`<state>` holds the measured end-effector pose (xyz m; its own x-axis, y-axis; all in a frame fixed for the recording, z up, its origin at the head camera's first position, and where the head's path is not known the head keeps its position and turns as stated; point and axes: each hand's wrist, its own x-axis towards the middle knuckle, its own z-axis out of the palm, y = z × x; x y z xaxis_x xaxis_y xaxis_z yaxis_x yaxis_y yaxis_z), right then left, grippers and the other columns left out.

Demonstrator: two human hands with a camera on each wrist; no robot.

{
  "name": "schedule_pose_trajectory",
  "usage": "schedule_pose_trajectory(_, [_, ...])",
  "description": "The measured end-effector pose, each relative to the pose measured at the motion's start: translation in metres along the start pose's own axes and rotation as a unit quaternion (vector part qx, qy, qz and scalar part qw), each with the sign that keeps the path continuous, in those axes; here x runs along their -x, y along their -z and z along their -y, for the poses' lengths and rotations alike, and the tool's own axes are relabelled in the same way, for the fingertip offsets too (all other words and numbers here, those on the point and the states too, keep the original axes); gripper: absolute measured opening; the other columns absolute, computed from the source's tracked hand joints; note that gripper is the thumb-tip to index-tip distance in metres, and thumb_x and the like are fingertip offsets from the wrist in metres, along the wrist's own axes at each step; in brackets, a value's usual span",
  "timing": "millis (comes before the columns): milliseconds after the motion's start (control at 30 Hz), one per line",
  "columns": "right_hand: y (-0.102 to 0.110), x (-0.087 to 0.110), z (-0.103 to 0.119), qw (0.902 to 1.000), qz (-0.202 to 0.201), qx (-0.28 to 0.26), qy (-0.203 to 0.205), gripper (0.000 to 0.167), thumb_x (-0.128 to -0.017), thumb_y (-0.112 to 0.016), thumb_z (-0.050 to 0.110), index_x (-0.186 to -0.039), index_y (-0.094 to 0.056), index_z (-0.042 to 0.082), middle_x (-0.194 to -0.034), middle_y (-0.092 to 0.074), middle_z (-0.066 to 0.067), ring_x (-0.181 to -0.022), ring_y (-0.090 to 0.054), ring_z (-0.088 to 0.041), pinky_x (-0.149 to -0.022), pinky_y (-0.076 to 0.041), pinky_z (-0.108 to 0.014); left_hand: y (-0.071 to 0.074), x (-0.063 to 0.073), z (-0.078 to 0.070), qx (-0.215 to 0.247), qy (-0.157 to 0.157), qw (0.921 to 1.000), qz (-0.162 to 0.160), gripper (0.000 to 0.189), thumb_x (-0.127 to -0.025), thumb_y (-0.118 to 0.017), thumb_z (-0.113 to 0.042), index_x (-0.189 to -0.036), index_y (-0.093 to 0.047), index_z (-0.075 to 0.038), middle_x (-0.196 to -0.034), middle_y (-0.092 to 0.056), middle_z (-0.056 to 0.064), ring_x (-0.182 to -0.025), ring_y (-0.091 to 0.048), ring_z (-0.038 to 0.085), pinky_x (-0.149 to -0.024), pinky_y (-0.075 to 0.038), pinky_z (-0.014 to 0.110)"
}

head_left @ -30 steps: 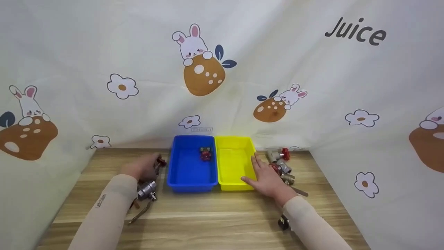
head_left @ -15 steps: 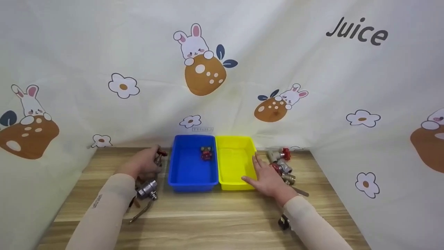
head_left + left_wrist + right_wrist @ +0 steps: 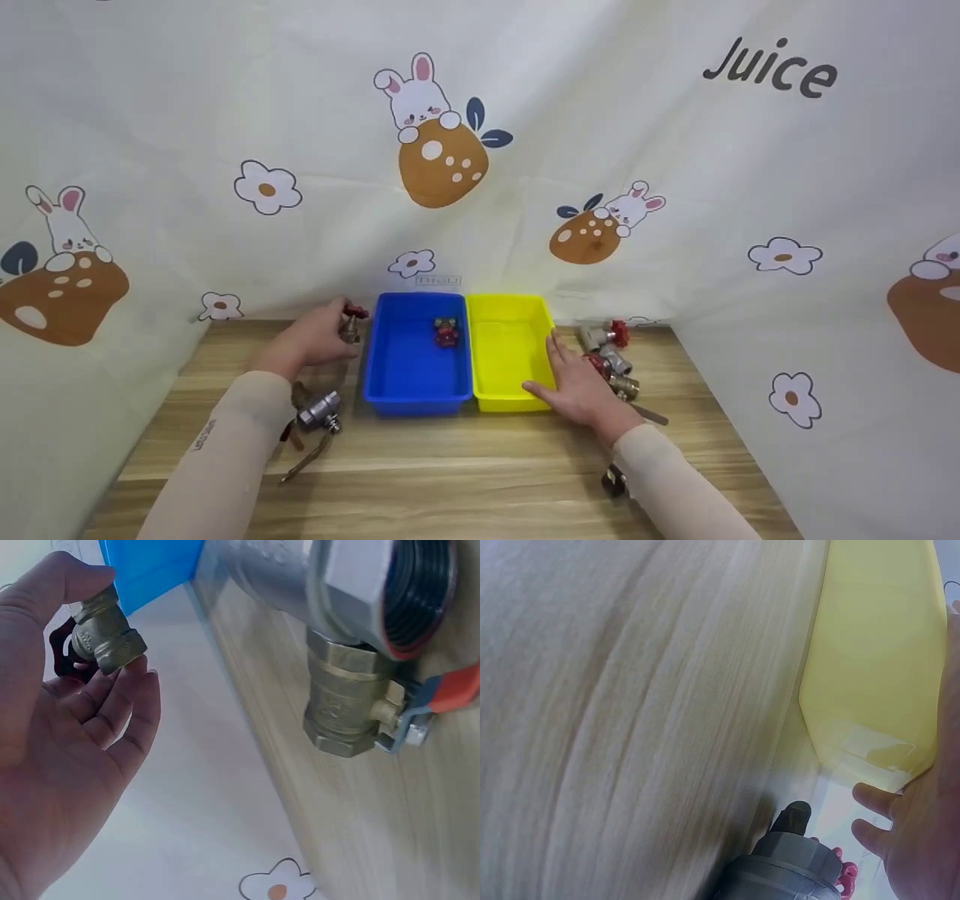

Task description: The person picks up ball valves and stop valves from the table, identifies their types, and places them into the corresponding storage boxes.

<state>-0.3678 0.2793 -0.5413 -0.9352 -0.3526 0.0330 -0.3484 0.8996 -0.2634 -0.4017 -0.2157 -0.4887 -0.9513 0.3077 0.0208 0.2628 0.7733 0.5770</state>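
My left hand (image 3: pixel 311 337) pinches a brass gate valve (image 3: pixel 103 630) with a red handwheel between thumb and fingers, above the table just left of the blue bin (image 3: pixel 418 406). Inside that bin, near its right wall, lies another small valve (image 3: pixel 445 333) with a red handle. On the right, my right hand (image 3: pixel 581 388) rests with extended fingers on the right rim of the yellow bin (image 3: pixel 511 404). Below my left hand sit a large silver ball valve (image 3: pixel 319 410) and a brass ball valve (image 3: pixel 343 697) with an orange-red lever.
Right of the yellow bin several valves (image 3: pixel 616 361) lie grouped, one with a red handwheel (image 3: pixel 619 332). A black-ended piece (image 3: pixel 613 480) is partly hidden by my right forearm. A printed cloth (image 3: pixel 525 247) stands behind and beside the wooden table (image 3: pixel 450 480).
My left hand has lifted the brass gate valve up and away from the other valves on the left, toward the blue bin's far left corner. My right hand stays in place.
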Motion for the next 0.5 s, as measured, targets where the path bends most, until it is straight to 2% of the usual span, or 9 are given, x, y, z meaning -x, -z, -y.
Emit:
schedule_pose_trajectory(200, [-0.002,0.0,0.0,1.0,0.001,0.0,-0.002,0.11,-0.105,-0.047,0.079,-0.175,-0.015,0.001,-0.183,-0.013,-0.019,-0.164,-0.028,-0.046,-0.131,-0.026,-0.063,-0.001,-0.006,-0.007,-0.008,-0.005,0.9998,-0.016,0.07,-0.09,-0.087,-0.024,-0.143,-0.05,0.004,-0.133,-0.067,0.027,-0.119,-0.066,0.043,-0.108,-0.054,0.065])
schedule_pose_trajectory(500, [0.001,0.0,0.001,1.0,0.005,-0.004,-0.005,0.107,-0.106,-0.051,0.075,-0.176,-0.013,0.003,-0.184,-0.012,-0.016,-0.165,-0.027,-0.044,-0.132,-0.025,-0.061,0.002,-0.012,-0.024,-0.014,-0.017,0.9995,-0.023,0.066,-0.09,-0.084,-0.027,-0.14,-0.053,0.002,-0.124,-0.068,0.021,-0.106,-0.065,0.037,-0.098,-0.058,0.057])
